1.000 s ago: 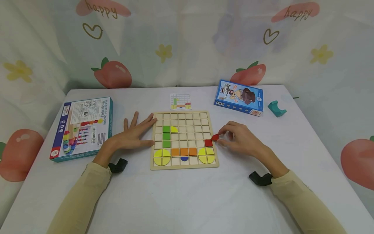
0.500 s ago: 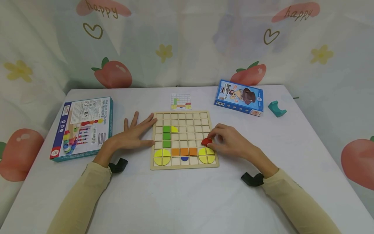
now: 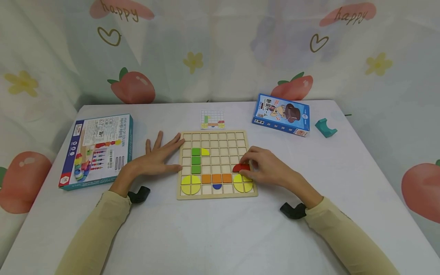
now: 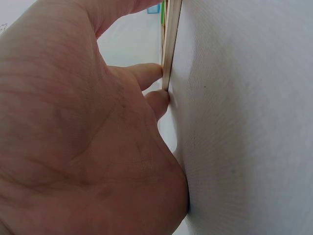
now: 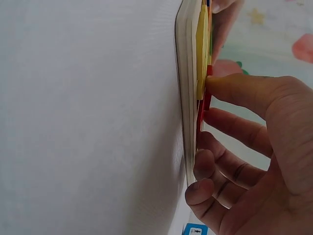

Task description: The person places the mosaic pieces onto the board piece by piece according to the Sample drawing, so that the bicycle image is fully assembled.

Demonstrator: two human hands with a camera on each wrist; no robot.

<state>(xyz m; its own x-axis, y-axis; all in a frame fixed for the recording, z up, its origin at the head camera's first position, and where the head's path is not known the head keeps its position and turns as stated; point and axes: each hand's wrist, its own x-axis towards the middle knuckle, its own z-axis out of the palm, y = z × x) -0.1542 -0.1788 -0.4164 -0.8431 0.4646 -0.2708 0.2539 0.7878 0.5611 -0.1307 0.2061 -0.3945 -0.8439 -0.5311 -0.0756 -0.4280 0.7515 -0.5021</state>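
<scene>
A wooden grid board lies flat on the table, with green squares, orange squares, yellow quarter-circles and a blue half-round piece in its cells. My right hand is over the board's right side and pinches a red quarter-circle piece between thumb and forefinger, beside a red square partly hidden by the fingers. In the right wrist view the thumb touches red at the board's top face. My left hand rests spread, fingertips touching the board's left edge.
Behind the board lies a small pattern card. A blue box and a teal curved block sit at the back right. A larger game box stands left of my left hand. A printed curtain hangs behind the table.
My right hand has moved left from beside the board's right edge to over the board, bringing the red quarter-circle piece to the left of the red square. My left hand stays put.
</scene>
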